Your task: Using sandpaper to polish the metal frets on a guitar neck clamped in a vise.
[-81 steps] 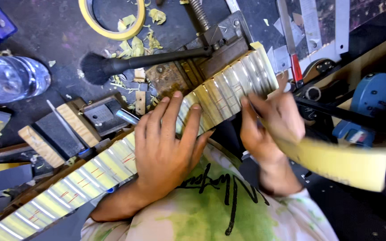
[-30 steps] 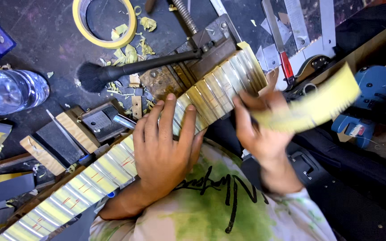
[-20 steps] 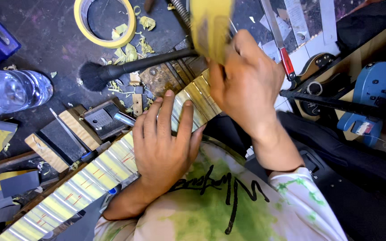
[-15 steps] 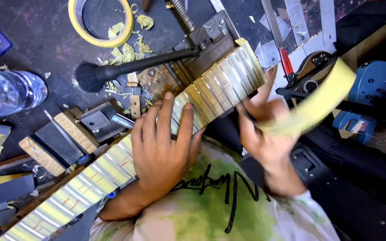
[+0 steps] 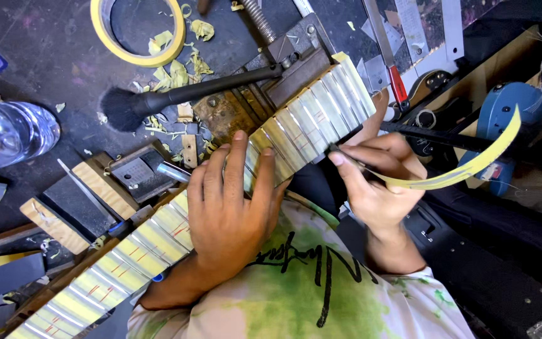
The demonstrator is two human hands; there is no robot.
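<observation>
**Masked guitar neck on bench, tape strip in hand**

Head view. Guitar neck (image 5: 233,188): lies diagonally across the dark workbench (image 5: 45,69), fretboard masked in pale yellow tape, upper end over a metal vise (image 5: 283,63). Left hand (image 5: 233,207): flat on the neck's middle, fingers spread, unchanged from half a second ago. Right hand (image 5: 377,182): beside the neck's upper end, thumb and fingers pinching a thin dark tool (image 5: 446,135) together with a curling strip of yellow masking tape (image 5: 472,166); the strip now arcs lower and further right than before. Adjacent: black brush (image 5: 177,97), roll of masking tape (image 5: 136,31), plastic water bottle (image 5: 7,135), sanding blocks (image 5: 76,201), blue power tool (image 5: 512,116).
</observation>
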